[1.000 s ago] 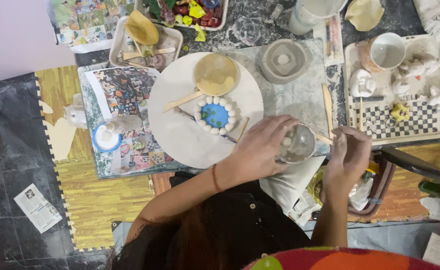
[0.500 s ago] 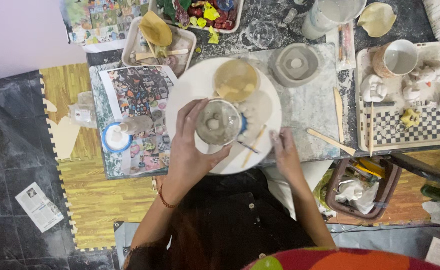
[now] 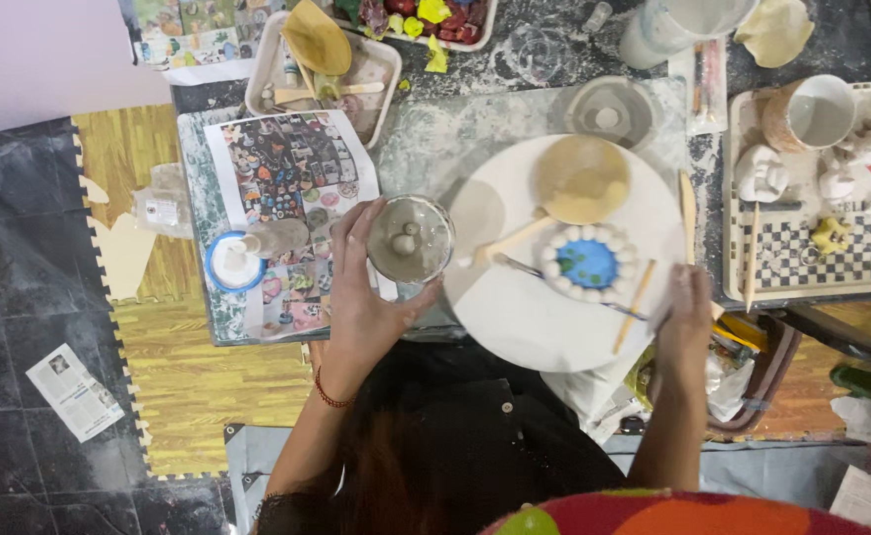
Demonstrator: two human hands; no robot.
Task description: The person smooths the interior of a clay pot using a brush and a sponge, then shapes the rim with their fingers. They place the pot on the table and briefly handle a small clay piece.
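So the left hand (image 3: 364, 297) is wrapped around a small clear glass bowl (image 3: 411, 240), fingers curled up its near side, holding it just off the left edge of the big white round board (image 3: 525, 312). The bowl hangs over the corner of a printed picture sheet (image 3: 292, 188) and has a couple of pale lumps in it. On the right edge of the board, the right hand (image 3: 688, 312) lies flat with its fingers fairly close together, gripping nothing I can make out. A blue disc ringed with white balls (image 3: 587, 263) sits on the board right of centre, with a wooden stick (image 3: 634, 305) leaning beside it and a tan clay round (image 3: 582, 178) toward the far edge. The board's near-left part is bare. Left of the bowl, a blue-rimmed lid (image 3: 229, 266) sits well clear.
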